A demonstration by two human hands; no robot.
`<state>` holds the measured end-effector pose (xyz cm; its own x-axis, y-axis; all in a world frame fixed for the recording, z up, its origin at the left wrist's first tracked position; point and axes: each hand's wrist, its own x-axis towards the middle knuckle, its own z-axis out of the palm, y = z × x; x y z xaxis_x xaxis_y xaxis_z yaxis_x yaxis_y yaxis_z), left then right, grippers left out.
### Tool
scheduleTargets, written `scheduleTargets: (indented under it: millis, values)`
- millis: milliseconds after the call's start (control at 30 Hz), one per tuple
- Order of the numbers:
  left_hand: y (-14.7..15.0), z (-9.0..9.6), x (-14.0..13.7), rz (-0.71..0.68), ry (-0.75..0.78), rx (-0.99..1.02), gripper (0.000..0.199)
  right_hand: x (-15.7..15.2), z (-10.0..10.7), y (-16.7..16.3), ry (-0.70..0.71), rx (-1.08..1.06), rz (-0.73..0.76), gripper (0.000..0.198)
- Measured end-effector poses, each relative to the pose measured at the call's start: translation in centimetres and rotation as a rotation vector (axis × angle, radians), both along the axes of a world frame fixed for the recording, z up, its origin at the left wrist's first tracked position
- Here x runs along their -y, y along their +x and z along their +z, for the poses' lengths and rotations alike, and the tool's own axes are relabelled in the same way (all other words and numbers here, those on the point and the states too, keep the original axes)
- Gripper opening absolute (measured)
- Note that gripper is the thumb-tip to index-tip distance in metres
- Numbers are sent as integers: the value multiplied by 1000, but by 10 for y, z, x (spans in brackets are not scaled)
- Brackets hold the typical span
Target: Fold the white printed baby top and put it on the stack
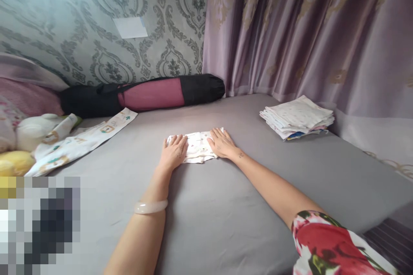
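A small folded white cloth (199, 145) with a fine print lies in the middle of the grey bed sheet (213, 206). My left hand (174, 150) rests flat on the cloth's left end, its fingers stretched forward. On the right end my right hand (222, 142) also lies flat, fingers extended and pointing away from me. The printed middle of the cloth shows between both hands. Farther right stands a stack of folded cloths (298, 116), mostly white, with a bit of blue near the bottom.
Along the back wall lies a long black and pink bag (151, 94). At left, a printed white cloth (87, 142) is spread beside plush toys (35, 131). Purple curtains (258, 30) hang behind the stack. A pixelated patch covers the lower left corner.
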<state>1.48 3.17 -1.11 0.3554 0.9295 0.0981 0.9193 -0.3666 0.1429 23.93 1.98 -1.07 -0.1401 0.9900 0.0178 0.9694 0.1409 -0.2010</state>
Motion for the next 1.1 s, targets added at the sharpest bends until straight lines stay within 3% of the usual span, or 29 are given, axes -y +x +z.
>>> scheduleTargets:
  millis: [167, 333, 500, 700, 833, 933, 1100]
  values:
    - [-1, 3, 0, -2, -7, 15, 48, 0, 5, 4, -48, -13, 9, 67]
    - [-8, 2, -4, 107, 91, 44, 50, -1, 4, 17, -12, 21, -95, 68]
    - [-11, -5, -8, 144, -55, 19, 56, -1, 2, 23, -69, 0, -120, 67]
    - [-12, -6, -9, 139, -50, 29, 54, -1, 8, 22, -83, 35, -112, 67]
    - [-6, -2, -6, 124, 109, 24, 50, -3, 17, 4, -14, 56, -131, 63]
    - [10, 1, -1, 97, 219, 36, 49, -5, 18, -23, 81, -16, -63, 61]
    - [33, -7, 7, -6, 148, 19, 52, -4, 6, -52, 73, -103, 23, 59]
